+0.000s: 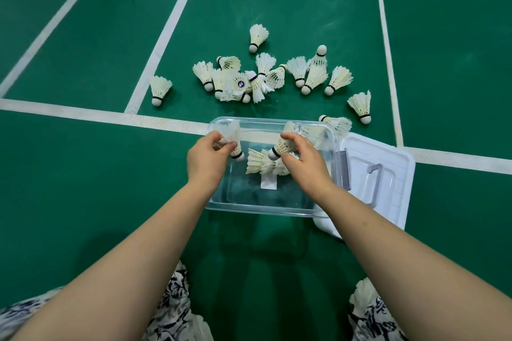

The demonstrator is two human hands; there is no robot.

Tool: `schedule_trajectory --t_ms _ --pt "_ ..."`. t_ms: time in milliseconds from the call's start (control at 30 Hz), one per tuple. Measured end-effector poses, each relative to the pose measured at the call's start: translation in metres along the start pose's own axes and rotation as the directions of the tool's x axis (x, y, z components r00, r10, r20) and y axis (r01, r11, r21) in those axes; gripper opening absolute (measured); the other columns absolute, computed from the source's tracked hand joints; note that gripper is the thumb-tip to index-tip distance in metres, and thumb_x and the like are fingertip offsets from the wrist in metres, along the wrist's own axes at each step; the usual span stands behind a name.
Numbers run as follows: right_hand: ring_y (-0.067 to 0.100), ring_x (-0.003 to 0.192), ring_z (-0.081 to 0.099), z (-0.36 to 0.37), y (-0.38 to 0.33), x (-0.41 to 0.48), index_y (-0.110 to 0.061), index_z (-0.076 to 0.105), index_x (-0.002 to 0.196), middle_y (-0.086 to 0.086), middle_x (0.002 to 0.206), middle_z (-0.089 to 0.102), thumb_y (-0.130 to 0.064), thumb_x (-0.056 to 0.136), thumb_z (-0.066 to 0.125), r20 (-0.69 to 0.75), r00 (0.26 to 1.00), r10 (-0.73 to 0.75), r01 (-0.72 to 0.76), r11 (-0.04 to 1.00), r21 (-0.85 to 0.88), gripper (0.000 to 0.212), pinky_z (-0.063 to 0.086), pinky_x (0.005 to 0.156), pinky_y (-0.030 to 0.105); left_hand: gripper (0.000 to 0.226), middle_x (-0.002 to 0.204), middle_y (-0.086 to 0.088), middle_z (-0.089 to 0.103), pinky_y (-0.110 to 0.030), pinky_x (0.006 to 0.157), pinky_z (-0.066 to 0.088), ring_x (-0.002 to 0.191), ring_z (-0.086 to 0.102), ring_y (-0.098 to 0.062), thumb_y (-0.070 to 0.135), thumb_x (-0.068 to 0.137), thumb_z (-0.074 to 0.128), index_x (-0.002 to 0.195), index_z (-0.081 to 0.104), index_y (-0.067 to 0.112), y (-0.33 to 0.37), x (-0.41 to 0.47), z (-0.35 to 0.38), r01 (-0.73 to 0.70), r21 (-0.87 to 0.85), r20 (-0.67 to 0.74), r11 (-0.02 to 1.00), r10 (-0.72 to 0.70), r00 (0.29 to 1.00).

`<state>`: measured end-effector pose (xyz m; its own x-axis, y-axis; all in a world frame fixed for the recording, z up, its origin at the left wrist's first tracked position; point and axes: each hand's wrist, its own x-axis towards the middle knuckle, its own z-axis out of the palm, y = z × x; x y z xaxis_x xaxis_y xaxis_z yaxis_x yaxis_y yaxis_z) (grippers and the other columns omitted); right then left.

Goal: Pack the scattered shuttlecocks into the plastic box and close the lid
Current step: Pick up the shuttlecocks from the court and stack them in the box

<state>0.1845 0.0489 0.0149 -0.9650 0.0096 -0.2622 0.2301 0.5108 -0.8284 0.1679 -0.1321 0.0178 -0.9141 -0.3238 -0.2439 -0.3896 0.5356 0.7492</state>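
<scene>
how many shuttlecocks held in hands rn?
2. One in the left hand: the left shuttlecock, over the plastic box's left end. One in the right hand: the right shuttlecock, over the box's middle. A palm could hide more.

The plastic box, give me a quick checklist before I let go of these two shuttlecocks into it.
1. Left hand holds a shuttlecock over the plastic box: ok.
2. Right hand holds a second shuttlecock over the box: ok.
3. Room left inside: ok, only a few shuttlecocks lie on the bottom.
4. Lid off and out of the way, beside the box on the right: ok.
5. All shuttlecocks packed: not ok, a scattered pile remains on the floor beyond the box.
6. Lid latch sound: cannot tell.
</scene>
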Motion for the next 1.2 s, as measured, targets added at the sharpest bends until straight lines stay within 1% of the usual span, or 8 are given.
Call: schedule_trajectory --t_ms 67,133,233,400,533,767,967,1200 --pt "0.013 0.121 0.047 0.000 0.000 0.000 -0.025 0.051 0.129 -0.004 0.133 0.051 -0.018 0.090 0.051 -0.002 1.000 0.002 -0.002 1.000 0.007 0.040 0.038 0.102 0.032 0.018 0.126 -0.006 0.055 -0.025 0.085 0.038 0.111 0.054 -0.025 0.025 0.082 0.068 0.088 0.067 0.009 -0.001 -0.002 0.003 -0.018 0.102 -0.036 0.995 0.022 0.999" --pt "0.013 0.121 0.047 -0.001 0.000 -0.001 -0.024 0.051 0.129 -0.003 0.133 0.051 -0.018 0.090 0.052 0.000 1.000 0.002 -0.002 1.000 0.012 0.040 0.038 0.101 0.032 0.027 0.143 -0.002 0.039 -0.022 0.090 0.032 0.121 0.045 -0.022 0.026 0.086 0.065 0.100 0.069 0.003 -0.002 -0.007 0.007 -0.072 0.188 -0.033 0.979 0.079 0.996" --pt "0.014 0.120 0.048 -0.002 -0.001 -0.002 -0.023 0.052 0.128 -0.003 0.133 0.052 -0.016 0.090 0.050 -0.005 1.000 -0.003 0.003 1.000 0.027 0.038 0.038 0.100 0.031 0.028 0.131 -0.005 0.050 -0.032 0.093 0.030 0.117 0.039 -0.030 0.028 0.090 0.057 0.099 0.072 0.005 -0.006 -0.014 0.014 -0.231 0.386 -0.002 0.893 0.251 0.968" --pt "0.012 0.116 0.048 -0.006 0.000 -0.003 -0.023 0.054 0.126 -0.003 0.131 0.053 -0.014 0.091 0.049 -0.036 0.999 -0.004 0.006 0.999 0.050 0.036 0.037 0.094 0.025 0.031 0.101 -0.002 0.068 -0.030 0.078 0.031 0.104 0.041 -0.029 0.036 0.092 0.052 0.096 0.072 0.013 -0.007 -0.019 0.014 -0.263 0.534 0.021 0.804 0.298 0.954" --pt "0.011 0.116 0.048 -0.006 0.002 -0.004 -0.023 0.054 0.125 -0.004 0.130 0.053 -0.016 0.091 0.050 -0.038 0.999 -0.008 0.010 0.998 0.055 0.035 0.035 0.093 0.023 0.036 0.104 -0.001 0.069 -0.029 0.075 0.031 0.103 0.043 -0.029 0.040 0.095 0.044 0.101 0.069 0.015 -0.008 -0.018 0.015 -0.289 0.649 0.095 0.704 0.301 0.949" --pt "0.011 0.116 0.050 -0.008 0.003 -0.006 -0.025 0.056 0.122 -0.005 0.127 0.055 -0.018 0.090 0.053 -0.061 0.998 -0.014 0.019 0.997 0.076 0.033 0.039 0.097 0.028 0.033 0.108 -0.003 0.067 -0.033 0.072 0.037 0.107 0.045 -0.027 0.031 0.099 0.037 0.104 0.065 0.015 -0.004 -0.004 0.032 -0.244 0.704 0.127 0.667 0.221 0.967" --pt "0.005 0.109 0.048 -0.008 0.005 -0.006 -0.024 0.057 0.122 -0.006 0.127 0.055 -0.022 0.089 0.056 -0.054 0.998 -0.012 0.017 0.997 0.080 0.032 0.041 0.098 0.029 0.021 0.105 -0.007 0.066 -0.030 0.066 0.031 0.101 0.051 -0.030 0.013 0.094 0.045 0.103 0.064 0.009 -0.003 0.009 0.036 -0.345 0.761 0.179 0.549 0.333 0.926" --pt "0.008 0.110 0.048 -0.008 0.002 -0.006 -0.022 0.057 0.121 -0.008 0.119 0.054 -0.020 0.088 0.058 -0.053 0.998 -0.015 0.020 0.995 0.102 0.033 0.043 0.101 0.038 0.023 0.107 -0.012 0.066 -0.030 0.063 0.037 0.094 0.062 -0.032 0.010 0.095 0.039 0.105 0.059 0.008 -0.011 0.016 0.045 -0.276 0.765 0.192 0.582 0.202 0.960"
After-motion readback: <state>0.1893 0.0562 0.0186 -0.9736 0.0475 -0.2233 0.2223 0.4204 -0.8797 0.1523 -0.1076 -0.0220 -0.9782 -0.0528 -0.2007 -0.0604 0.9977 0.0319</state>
